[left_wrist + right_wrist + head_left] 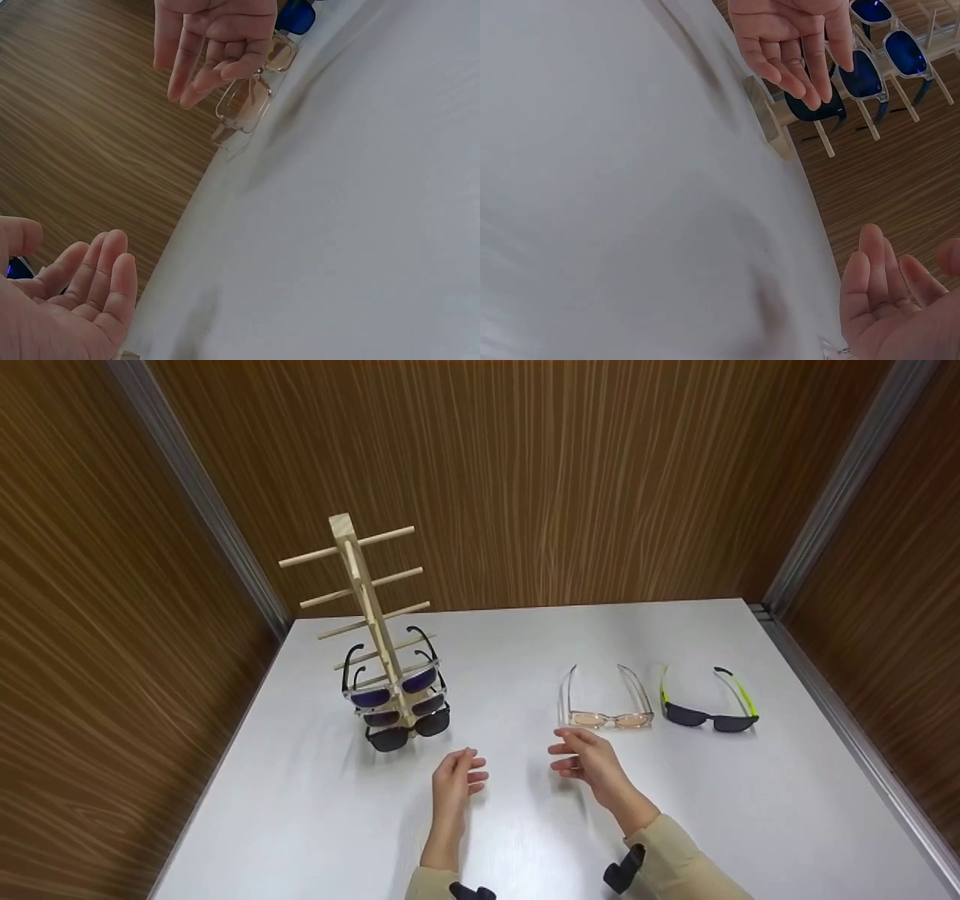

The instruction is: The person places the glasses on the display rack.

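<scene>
White table (pixel 300 810), wood-grain panels (pixel 525 472) around it. Nearest us, in front and right of the rack (pixel 366 594), the left hand (pixel 456 778) and right hand (pixel 589 761) hover, fingers loosely bent and parted, holding nothing. On the rack's lower part we count three sunglasses (pixel 382 718), probably hung by their temples so the lenses face us. Well right of the rack, clear-framed glasses (pixel 592 721) and, farther right, black sunglasses (pixel 686 715) rest with temples unfolded, presumably for steadiness. Beyond, the rack's upper rods (pixel 397 577) jut both ways.
</scene>
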Action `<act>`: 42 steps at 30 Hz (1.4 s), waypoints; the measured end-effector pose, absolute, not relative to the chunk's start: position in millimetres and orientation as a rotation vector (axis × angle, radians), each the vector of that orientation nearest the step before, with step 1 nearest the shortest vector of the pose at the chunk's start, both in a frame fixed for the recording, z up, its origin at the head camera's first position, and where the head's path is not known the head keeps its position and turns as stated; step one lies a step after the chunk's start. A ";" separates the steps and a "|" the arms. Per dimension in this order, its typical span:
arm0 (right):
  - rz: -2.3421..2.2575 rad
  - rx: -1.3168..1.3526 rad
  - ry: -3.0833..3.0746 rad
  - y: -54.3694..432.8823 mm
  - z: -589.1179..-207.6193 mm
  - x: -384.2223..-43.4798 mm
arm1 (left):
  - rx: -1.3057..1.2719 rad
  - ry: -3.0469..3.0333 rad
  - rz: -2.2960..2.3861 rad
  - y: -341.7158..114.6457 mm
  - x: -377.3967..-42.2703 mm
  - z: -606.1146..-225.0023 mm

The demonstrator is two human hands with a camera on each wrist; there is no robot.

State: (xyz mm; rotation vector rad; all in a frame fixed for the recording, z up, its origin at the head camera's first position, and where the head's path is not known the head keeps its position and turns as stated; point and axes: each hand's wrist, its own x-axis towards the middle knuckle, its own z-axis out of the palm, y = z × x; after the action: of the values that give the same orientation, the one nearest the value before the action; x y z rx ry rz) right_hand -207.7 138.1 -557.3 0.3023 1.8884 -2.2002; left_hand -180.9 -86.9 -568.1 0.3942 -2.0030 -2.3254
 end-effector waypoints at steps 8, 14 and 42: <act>-2.205 0.347 1.914 156.0 -560.0 -201.9 | 0.355 -2.029 -2.331 -71.8 -181.9 -569.3; -2.233 0.386 1.927 168.1 -561.5 -196.8 | 0.351 -2.065 -2.348 -58.6 -184.8 -573.5; -2.245 0.531 1.932 245.8 -560.5 -183.3 | 0.302 -2.195 -2.394 2.0 -202.2 -578.6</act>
State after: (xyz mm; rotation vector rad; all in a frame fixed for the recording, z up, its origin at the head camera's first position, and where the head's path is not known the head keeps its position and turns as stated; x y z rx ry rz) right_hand -183.3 245.8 -560.5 0.5313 1.9320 -2.2450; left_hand -202.2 2.0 -578.6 0.3024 -2.1955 -2.3940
